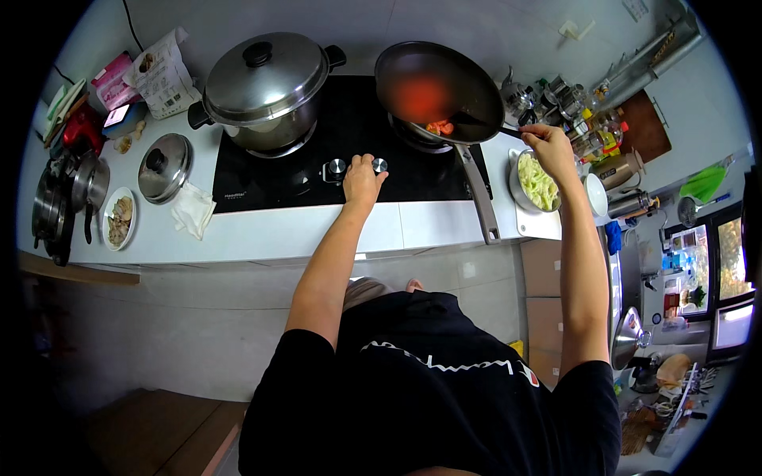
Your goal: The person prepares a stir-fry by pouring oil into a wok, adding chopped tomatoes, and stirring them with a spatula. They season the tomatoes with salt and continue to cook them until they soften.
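My left hand (361, 181) rests at the cooktop's front controls, its thumb and index finger around the right control knob (380, 165). The left control knob (337, 166) sits beside my fingers. In my right hand (548, 147) is the handle of a black spatula (473, 121), whose far end reaches into a dark frying pan (476, 77). The pan stands over the right burner, its long grey handle (478, 196) pointing towards me. Red pieces of food, apparently tomato (439, 127), lie in the pan; a blurred red patch hides the rest.
A lidded steel pot (262, 89) covers the left burner of the black glass cooktop (268, 190). Right of it, a metal bowl (517, 187) holds chopped pale-green vegetable beside bottles. Leftwards are a pot lid (164, 169), a white cloth (193, 209) and a plate (130, 238) of food.
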{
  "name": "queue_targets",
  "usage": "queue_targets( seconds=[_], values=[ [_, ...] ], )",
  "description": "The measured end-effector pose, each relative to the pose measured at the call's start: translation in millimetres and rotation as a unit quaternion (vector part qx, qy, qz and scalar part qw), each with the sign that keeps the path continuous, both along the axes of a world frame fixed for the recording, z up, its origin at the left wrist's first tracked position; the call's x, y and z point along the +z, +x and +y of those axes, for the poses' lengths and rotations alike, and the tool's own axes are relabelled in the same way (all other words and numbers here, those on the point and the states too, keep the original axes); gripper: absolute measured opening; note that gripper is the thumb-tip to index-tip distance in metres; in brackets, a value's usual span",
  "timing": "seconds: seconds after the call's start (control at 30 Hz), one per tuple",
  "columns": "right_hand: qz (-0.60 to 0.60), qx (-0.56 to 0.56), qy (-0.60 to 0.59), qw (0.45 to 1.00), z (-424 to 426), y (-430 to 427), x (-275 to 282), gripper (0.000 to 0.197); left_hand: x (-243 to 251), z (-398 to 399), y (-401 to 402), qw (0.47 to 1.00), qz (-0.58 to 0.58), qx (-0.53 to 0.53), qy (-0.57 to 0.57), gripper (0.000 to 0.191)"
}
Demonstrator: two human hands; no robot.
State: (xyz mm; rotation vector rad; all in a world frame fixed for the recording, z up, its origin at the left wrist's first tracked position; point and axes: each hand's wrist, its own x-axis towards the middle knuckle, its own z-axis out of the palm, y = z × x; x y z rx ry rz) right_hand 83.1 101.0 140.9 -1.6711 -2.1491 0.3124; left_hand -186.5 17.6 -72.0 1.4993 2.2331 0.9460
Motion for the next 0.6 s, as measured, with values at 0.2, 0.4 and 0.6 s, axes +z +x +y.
queue_targets(
  seconds=[0.2,0.4,0.6],
  values=[
    [-0.015,0.034,-0.06,0.997,21.7,7.8,-1.7,0.023,-4.2,-0.1,-1.4,0.999,-0.002,-0.002,0.033,0.038],
    [-0.002,0.052,-0.129,0.99,33.8,5.1,-4.7,0.025,-6.7,3.8,-1.7,0.999,-0.012,-0.003,0.036,0.039],
    [-0.016,0.063,-0.09,0.994,20.1,-7.4,22.7,0.028,-8.8,4.1,-2.1,0.999,-0.018,-0.003,0.042,0.038]
  ],
)
